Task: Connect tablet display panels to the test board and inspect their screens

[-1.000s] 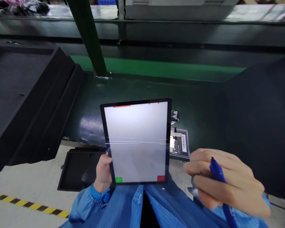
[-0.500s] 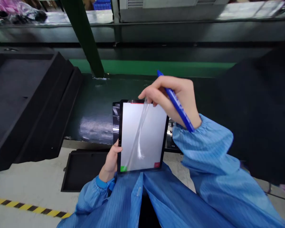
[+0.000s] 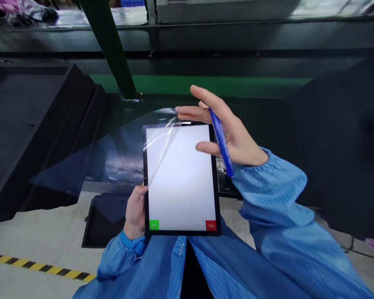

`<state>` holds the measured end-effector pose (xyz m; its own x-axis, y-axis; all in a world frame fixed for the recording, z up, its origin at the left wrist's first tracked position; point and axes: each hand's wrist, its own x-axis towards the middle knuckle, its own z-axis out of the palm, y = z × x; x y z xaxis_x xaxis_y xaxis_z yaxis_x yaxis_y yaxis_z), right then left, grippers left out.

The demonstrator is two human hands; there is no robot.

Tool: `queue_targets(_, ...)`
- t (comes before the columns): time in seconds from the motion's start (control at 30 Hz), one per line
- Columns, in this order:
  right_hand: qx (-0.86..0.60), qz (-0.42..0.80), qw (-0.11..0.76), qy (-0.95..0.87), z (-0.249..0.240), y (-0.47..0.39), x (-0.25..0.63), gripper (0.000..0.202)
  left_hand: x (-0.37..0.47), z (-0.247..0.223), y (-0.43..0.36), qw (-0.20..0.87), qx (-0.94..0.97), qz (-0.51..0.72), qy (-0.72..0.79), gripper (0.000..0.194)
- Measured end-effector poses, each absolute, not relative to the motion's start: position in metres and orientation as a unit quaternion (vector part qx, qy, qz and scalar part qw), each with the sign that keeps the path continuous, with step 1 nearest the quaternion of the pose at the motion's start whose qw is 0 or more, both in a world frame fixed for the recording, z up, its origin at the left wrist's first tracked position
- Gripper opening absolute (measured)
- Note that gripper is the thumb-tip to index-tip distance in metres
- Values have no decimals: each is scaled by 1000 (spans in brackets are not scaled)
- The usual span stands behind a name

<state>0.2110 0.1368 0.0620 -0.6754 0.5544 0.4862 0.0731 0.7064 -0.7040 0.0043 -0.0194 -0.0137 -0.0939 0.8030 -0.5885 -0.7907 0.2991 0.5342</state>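
left hand point(image 3: 135, 211) gripping tablet point(image 3: 182, 182) at 9 o'clock | right hand point(image 3: 238, 143) at 1, fingers kinda splayed, blue pen point(image 3: 220, 139) tucked in | clear film point(image 3: 134, 135) flaring toward 10

A tablet point(image 3: 180, 182) is glowing white
Clear film point(image 3: 127, 131) is spreading over its upper left corner; a blue pen point(image 3: 220, 141) is slanting by its right edge.

Finely striped blue sleeves point(image 3: 277, 195), gathered cuffs point(image 3: 269, 161)
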Motion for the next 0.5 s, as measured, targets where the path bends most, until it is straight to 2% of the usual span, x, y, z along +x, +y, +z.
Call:
queue_targets(0.23, -172, 424, 533, -711, 24, 161, 209, 56, 4, -6, -12, 683, 14, 594, 425, 11)
queue_targets(0.33, -164, 457, 564, -668, 9, 170, 209, 52, 12, 3, -3, 640, 17, 611, 466, 13)
queue_targets(0.5, -218, 488, 594, -601, -10, 183, 211, 48, 26, 18, 9, 565, 26, 628, 534, 29)
